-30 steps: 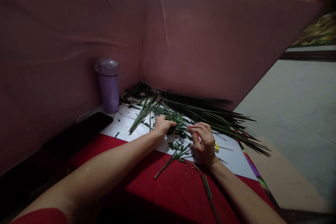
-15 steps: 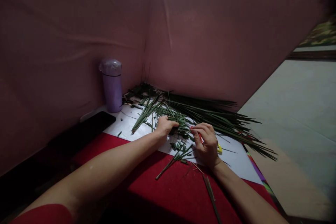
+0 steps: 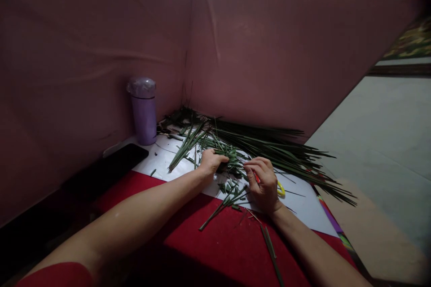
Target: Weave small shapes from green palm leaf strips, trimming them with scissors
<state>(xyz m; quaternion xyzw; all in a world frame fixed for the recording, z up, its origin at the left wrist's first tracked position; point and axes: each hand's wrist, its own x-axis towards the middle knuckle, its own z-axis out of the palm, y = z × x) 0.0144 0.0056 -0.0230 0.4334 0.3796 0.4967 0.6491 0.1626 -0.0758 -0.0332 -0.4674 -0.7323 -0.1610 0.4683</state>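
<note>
My left hand (image 3: 210, 161) is closed on a bundle of green leaf strips (image 3: 229, 158), thumb on top, just above the white sheet. To its right, my right hand (image 3: 262, 184) is closed with its fingertips pinched close to the strips. Within its grip shows part of a slim red tool (image 3: 257, 177); its full shape is hidden by the fingers. A yellow loop (image 3: 280, 189) pokes out behind the right hand, and I cannot tell whether it belongs to the red tool. Small cut leaf pieces (image 3: 230, 187) lie below the hands.
Long green leaves (image 3: 269, 143) spread along the pink wall panel. A shorter leaf bundle (image 3: 185, 145) lies left of my hands on the white sheet (image 3: 160, 157). A purple tumbler (image 3: 144, 116) and a black phone (image 3: 129, 154) stand and lie at the left. Red cloth (image 3: 188, 242) covers the front.
My right fingertips have shifted slightly, and less of the red tool shows between them. My left hand stays in place on the leaf strips.
</note>
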